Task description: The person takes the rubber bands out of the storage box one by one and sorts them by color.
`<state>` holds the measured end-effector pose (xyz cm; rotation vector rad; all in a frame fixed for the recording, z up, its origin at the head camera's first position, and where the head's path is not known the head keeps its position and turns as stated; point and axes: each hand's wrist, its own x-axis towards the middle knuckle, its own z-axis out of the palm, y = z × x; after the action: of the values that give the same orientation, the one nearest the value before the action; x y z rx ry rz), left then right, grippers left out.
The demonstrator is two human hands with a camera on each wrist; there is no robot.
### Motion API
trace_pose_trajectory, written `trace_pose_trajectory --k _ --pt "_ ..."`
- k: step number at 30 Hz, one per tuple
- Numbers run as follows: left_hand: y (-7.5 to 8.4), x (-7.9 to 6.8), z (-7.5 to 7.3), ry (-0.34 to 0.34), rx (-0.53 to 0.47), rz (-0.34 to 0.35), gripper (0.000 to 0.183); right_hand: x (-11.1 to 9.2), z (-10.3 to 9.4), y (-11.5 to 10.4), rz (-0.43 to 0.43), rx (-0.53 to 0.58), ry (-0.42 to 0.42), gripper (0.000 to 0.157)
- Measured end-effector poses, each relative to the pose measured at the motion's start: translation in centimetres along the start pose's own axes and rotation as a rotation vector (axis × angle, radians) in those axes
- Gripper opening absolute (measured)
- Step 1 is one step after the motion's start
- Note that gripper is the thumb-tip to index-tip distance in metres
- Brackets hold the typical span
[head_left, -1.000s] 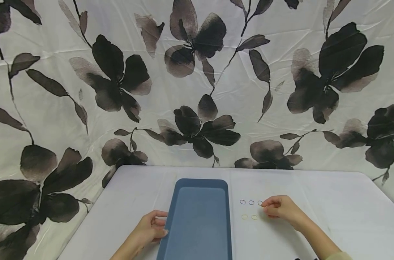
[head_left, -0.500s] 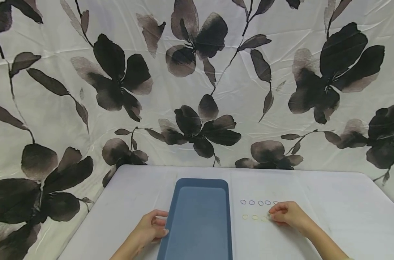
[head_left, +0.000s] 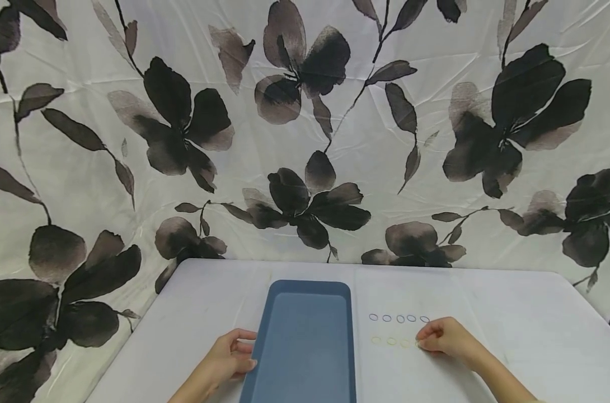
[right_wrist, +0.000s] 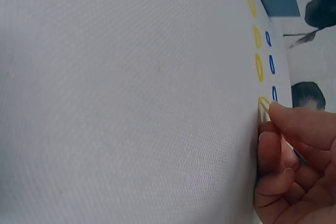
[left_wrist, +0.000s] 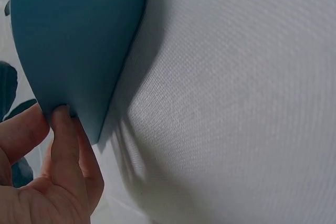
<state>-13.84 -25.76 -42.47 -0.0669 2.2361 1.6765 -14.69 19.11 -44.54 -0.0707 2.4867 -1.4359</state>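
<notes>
My left hand point(head_left: 223, 358) holds the left rim of a long blue-grey tray point(head_left: 305, 341), thumb on the near side; the left wrist view shows the fingertips against the tray's outer wall point(left_wrist: 79, 51). To the right of the tray, my right hand point(head_left: 448, 340) pinches a thin yellow rubber band point(right_wrist: 264, 103) between thumb and forefinger, low over the white table. This band is at the right end of a row of yellow rubber bands point(right_wrist: 259, 67). Behind them runs a row of several blue rubber bands point(right_wrist: 272, 64), the rightmost just beyond my fingers.
The white table point(head_left: 516, 319) extends to both sides of the tray, its back edge meeting a hanging cloth point(head_left: 305, 129) with dark printed flowers. Nothing stands inside the tray.
My right hand has moved from the blue row right and toward me, to the end of the yellow row. More bands show now that it uncovers them. The left hand stays at the tray.
</notes>
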Motion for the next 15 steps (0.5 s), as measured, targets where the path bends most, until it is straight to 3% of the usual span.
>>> trace_pose_trajectory --k 4,10,12,15 --pt "-0.3 0.3 -0.1 -0.030 -0.020 0.007 0.054 0.0 -0.4 -0.2 0.015 -0.012 0.000 0.014" --pt "-1.0 0.7 -1.4 -0.164 -0.045 0.003 0.056 -0.3 -2.4 -0.8 0.032 -0.006 0.017 0.028" --pt "-0.8 0.6 -1.9 -0.158 -0.006 0.007 0.055 -0.7 -3.6 -1.0 -0.001 -0.059 0.040 0.031" --pt "0.1 0.4 -2.9 -0.044 0.095 0.040 0.053 -1.8 -5.6 -1.3 -0.100 -0.254 0.107 0.029"
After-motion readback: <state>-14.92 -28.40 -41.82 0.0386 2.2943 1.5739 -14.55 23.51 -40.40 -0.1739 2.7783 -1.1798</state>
